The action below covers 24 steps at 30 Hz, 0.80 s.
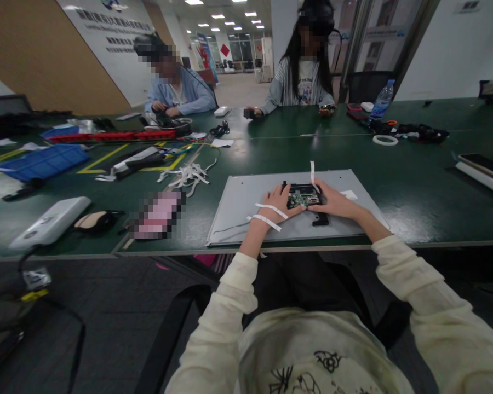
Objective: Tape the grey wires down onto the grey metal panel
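Note:
A black-framed device with a bare green circuit board is gripped between my two hands over a light grey panel. My left hand closes on its left side, thumb along the near edge. On the right side my right hand holds it, fingers at the far corner and thumb near the front. One white strip stands up by my right fingertips. Two more white strips lie across the back of my left hand and wrist. Just below the device, a black plastic piece shows on the panel.
Left of the panel are a pile of white strips, a pink phone, a white power bank and a blue tray. A tape roll and water bottle stand right. Two people sit across the table.

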{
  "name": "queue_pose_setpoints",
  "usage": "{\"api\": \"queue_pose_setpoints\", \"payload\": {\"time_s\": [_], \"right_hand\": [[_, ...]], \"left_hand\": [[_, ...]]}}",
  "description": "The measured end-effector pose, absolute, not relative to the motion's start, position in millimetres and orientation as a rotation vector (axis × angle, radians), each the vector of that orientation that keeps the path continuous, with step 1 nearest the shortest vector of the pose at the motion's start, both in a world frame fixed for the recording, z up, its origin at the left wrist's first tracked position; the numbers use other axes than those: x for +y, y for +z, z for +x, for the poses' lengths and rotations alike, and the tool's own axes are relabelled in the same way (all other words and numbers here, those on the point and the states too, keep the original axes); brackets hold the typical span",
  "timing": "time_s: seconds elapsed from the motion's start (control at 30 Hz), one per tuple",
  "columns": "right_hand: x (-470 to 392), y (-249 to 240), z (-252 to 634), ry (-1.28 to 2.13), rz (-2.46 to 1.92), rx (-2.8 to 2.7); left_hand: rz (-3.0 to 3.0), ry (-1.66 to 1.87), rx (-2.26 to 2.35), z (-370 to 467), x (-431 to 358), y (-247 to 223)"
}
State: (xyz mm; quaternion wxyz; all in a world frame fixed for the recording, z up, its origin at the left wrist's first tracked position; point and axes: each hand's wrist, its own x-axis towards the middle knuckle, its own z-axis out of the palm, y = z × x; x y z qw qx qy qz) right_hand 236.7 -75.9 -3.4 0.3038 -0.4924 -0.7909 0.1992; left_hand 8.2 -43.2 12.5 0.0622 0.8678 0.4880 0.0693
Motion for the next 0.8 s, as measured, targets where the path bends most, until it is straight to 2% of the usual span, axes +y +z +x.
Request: {"api": "queue_pose_setpoints", "payload": {"time_s": [0.53,0.8], "right_hand": [[-85,-4,233,0.51,-1.277,-2.014],[-87,1,238,0.327,-1.297,-1.6]], "left_hand": [[2.611,0.288,1.42,3,-47,9],[2.626,0.289,1.409,1,-47,9]]}}
